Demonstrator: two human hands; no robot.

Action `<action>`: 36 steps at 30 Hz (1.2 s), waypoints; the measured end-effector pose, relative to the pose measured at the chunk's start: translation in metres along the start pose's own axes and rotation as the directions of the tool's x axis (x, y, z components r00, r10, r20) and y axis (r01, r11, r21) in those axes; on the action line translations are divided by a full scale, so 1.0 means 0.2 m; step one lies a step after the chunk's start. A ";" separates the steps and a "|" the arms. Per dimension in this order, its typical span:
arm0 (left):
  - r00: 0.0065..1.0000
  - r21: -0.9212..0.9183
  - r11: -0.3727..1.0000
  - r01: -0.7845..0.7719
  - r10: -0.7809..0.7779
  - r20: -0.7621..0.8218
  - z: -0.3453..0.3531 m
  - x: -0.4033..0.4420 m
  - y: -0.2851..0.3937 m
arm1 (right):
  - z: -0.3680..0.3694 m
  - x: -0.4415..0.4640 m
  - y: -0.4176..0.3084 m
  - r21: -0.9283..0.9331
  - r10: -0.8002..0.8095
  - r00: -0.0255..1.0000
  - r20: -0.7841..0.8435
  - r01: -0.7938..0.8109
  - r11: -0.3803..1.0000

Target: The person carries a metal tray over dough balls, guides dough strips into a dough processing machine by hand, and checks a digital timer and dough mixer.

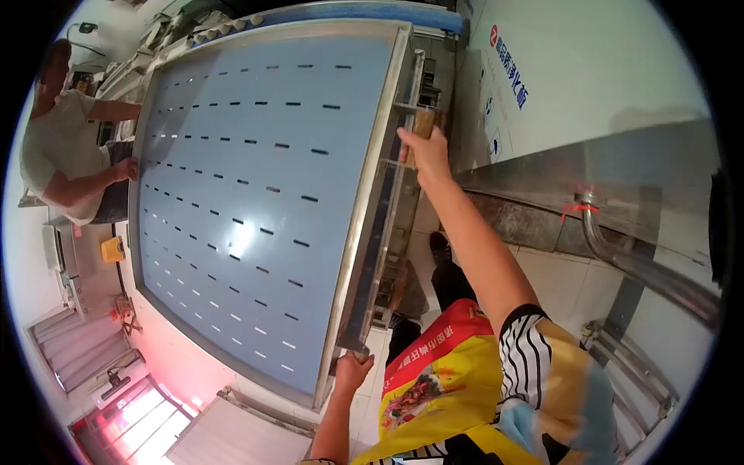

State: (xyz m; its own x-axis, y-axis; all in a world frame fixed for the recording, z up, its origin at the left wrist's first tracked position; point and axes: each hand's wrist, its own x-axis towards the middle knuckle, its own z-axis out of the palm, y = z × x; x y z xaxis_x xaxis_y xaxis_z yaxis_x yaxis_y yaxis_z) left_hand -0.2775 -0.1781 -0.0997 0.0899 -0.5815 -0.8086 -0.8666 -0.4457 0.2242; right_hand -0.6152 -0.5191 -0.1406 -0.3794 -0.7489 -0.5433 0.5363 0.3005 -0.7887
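A large framed panel (256,194), blue-grey with rows of short slots, lies tilted in front of me. Along its near side runs a long, narrow metal-edged bar (370,267). My right hand (428,153) is closed around a wooden block (423,122) near the bar's upper end. Down at the lower end, my left hand (353,372) is closed on the bar's end, its fingertips partly hidden. What the bar is exactly, I cannot make out.
Across the panel, a person (74,155) has both hands at its far edge. A large white panelled unit (589,70) with a steel lower edge stands at right, with a metal pipe (620,260) below. A yellow object (112,249) hangs at left. Tiled floor (542,283) shows beneath.
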 end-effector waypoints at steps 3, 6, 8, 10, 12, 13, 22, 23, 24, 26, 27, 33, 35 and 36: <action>0.999 -0.030 0.999 -0.016 0.015 -0.041 0.11 0.19 0.19 | -0.07 0.28 0.02 -0.040 -0.019 0.998 -0.059 0.017 0.999; 0.999 -0.083 0.995 -0.048 0.047 -0.018 0.12 0.25 0.31 | -0.09 0.35 -0.03 -0.076 -0.033 0.994 -0.105 0.025 0.997; 0.997 -0.117 0.990 -0.074 0.069 -0.046 0.14 0.27 0.30 | -0.08 0.39 0.00 -0.098 -0.033 0.992 -0.125 0.021 0.995; 0.996 -0.098 0.992 -0.078 0.073 -0.047 0.16 0.31 0.26 | -0.07 0.42 0.04 -0.113 -0.037 0.989 -0.146 0.020 0.993; 0.997 -0.071 0.995 -0.075 0.073 -0.036 0.14 0.31 0.27 | -0.05 0.43 0.05 -0.149 -0.033 0.987 -0.157 0.010 0.989; 0.997 -0.059 0.995 -0.079 0.077 -0.032 0.15 0.34 0.29 | -0.05 0.45 0.05 -0.168 -0.038 0.986 -0.160 0.010 0.986; 0.997 -0.010 0.998 -0.068 0.067 -0.042 0.18 0.38 0.32 | -0.04 0.54 0.13 -0.396 -0.116 0.954 -0.275 -0.002 0.918; 0.997 -0.012 0.998 -0.065 0.065 -0.034 0.17 0.38 0.32 | -0.04 0.54 0.13 -0.439 -0.112 0.956 -0.272 -0.019 0.898; 0.997 0.035 0.997 -0.068 0.069 -0.042 0.15 0.37 0.34 | -0.05 0.55 0.14 -0.484 -0.108 0.958 -0.266 -0.036 0.874; 0.995 0.105 0.992 -0.063 0.070 -0.066 0.11 0.35 0.38 | -0.09 0.61 0.22 -0.531 -0.157 0.952 -0.264 -0.007 0.848; 0.993 0.094 0.992 -0.082 0.090 -0.082 0.07 0.40 0.38 | -0.03 0.59 0.17 -0.395 -0.158 0.976 -0.151 0.087 0.915; 0.946 -0.013 0.986 -0.164 0.153 -0.286 0.04 0.19 0.36 | -0.30 -0.12 0.39 -0.326 0.178 0.984 0.010 -0.165 0.931; 0.881 -0.079 0.967 -0.241 0.183 -0.437 0.04 -0.01 0.34 | -0.59 -0.41 0.56 -0.397 0.306 0.949 0.073 -0.253 0.882; 0.866 -0.123 0.966 -0.229 0.144 -0.479 0.05 -0.12 0.28 | -0.69 -0.55 0.64 -0.442 0.393 0.915 0.094 -0.315 0.840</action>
State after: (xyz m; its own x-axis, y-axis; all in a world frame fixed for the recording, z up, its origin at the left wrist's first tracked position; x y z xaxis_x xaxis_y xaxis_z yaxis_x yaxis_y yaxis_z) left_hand -0.3322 -0.1823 -0.0735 0.1878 -0.8936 -0.4076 -0.7974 -0.3810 0.4680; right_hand -0.6095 -0.3166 -0.2227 -0.0660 -0.6224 -0.7799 0.2364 0.7496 -0.6183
